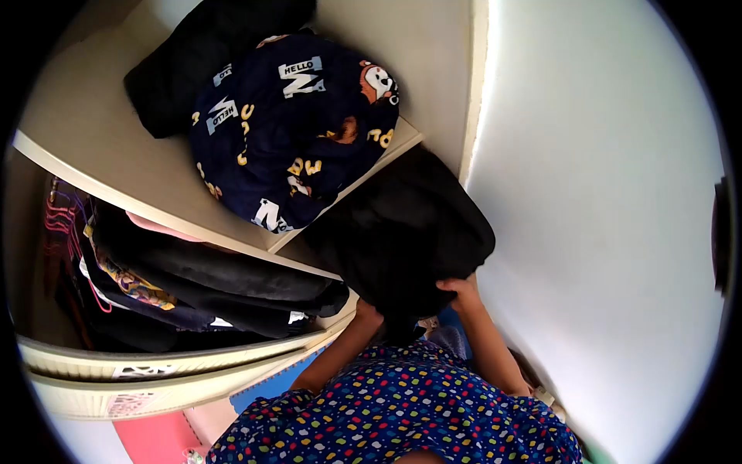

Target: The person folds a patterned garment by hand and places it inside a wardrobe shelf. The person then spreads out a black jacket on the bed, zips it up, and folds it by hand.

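A dark, soft cloth bundle, black all over (410, 224), spans the space between my two hands and reaches up to the shelf edge; its exact kind does not show. My right hand (461, 292) grips its lower right edge, thumb on top and the other fingers hidden beneath. At the lower left edge, my left hand (369, 313) is closed on the same cloth, its fingers mostly covered. Just beyond the cloth, a round navy fabric bundle (270, 155) printed with letters and cartoon figures rests on the upper shelf (85, 147).
Another black bundle (174, 85) lies behind the navy one. Below the shelf, dark clothes (232, 278) hang beside several pink hangers (60, 216). Cream drawer fronts (193, 367) jut out at lower left. A pale wall (603, 193) stands close on the right.
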A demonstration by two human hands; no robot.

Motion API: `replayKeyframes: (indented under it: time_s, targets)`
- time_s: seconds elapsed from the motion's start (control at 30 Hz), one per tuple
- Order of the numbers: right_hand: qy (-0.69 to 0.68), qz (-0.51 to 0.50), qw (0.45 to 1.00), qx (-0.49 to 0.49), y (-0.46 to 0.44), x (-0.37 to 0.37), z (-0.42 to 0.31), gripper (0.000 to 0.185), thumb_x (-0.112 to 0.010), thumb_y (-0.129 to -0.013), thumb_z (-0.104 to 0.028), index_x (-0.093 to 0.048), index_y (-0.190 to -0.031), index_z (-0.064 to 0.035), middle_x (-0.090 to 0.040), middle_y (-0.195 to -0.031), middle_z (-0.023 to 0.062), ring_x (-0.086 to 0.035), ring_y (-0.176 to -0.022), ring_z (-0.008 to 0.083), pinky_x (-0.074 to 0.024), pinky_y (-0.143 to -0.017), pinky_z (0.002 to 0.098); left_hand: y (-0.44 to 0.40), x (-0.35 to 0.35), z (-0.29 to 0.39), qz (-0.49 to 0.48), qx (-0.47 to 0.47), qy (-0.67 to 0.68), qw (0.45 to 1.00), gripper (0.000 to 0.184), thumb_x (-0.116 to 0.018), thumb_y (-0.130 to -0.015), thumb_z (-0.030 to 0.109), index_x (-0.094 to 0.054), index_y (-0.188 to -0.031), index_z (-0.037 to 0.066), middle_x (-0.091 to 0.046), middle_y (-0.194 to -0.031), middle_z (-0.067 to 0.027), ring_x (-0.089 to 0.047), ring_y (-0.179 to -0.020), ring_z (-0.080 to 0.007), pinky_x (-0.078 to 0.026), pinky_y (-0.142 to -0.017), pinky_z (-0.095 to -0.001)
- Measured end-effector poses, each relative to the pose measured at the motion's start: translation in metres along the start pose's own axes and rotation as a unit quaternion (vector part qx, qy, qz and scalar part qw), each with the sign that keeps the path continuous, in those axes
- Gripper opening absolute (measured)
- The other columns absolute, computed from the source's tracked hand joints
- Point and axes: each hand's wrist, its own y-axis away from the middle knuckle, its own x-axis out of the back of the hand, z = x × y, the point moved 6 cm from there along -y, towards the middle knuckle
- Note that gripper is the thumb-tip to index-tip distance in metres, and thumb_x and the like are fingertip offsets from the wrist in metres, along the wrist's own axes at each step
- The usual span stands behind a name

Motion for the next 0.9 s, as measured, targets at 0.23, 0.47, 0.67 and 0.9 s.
replayKeyframes:
  time_s: [0.23,0.47,0.67,0.9]
  targets:
    - [-0.102,0.044,0.988,0.112,0.142,0.075,0.026,0.081,-0.066,-0.047,0.009,-0.054,-0.127,-0.0002,-0.059,-0.124,0.0123,-0.056,-0.114,0.0315,-0.0447,-0.098,0.0397,-0.053,-0.101,0.1,-0.151,-0.1,-0.026,0.983,0.046,-0.055,-0.093,0.031,-0.05,-0.133,0.007,-0.053,-0.135,-0.0115,-0.049,-0.124,-0.028,-0.04,-0.105,-0.0434]
    - [-0.1,0.232,0.919,0.302,0.284,0.081,0.08,0.077,-0.057,-0.054,0.009,-0.05,-0.13,0.0031,-0.058,-0.123,0.013,-0.06,-0.101,0.0266,-0.0515,-0.085,0.0334,-0.157,-0.183,0.184,-0.139,-0.398,-0.257,0.87,0.052,-0.057,-0.091,0.034,-0.049,-0.135,0.006,-0.05,-0.137,-0.0123,-0.045,-0.127,-0.0295,-0.036,-0.107,-0.0429]
    - [-0.282,0.156,0.908,0.266,0.372,0.029,0.125,0.075,-0.059,-0.051,0.001,-0.054,-0.125,0.0012,-0.061,-0.12,0.0124,-0.061,-0.096,0.0253,-0.0472,-0.063,0.0226,-0.142,-0.19,0.127,-0.001,-0.483,-0.744,0.463,0.086,-0.071,-0.075,0.047,-0.038,-0.142,0.006,-0.044,-0.134,-0.0259,-0.043,-0.125,-0.0435,-0.037,-0.106,-0.0482]
    - [-0.22,0.424,0.83,0.287,0.444,0.021,0.174,0.078,-0.065,-0.043,0.005,-0.057,-0.12,0.0016,-0.064,-0.114,0.0159,-0.062,-0.102,0.0302,-0.054,-0.079,0.0341,-0.163,-0.18,0.133,0.072,-0.503,-0.697,0.506,0.063,-0.067,-0.074,0.015,-0.043,-0.131,0.003,-0.043,-0.126,-0.0335,-0.047,-0.117,-0.0472,-0.04,-0.101,-0.0521]
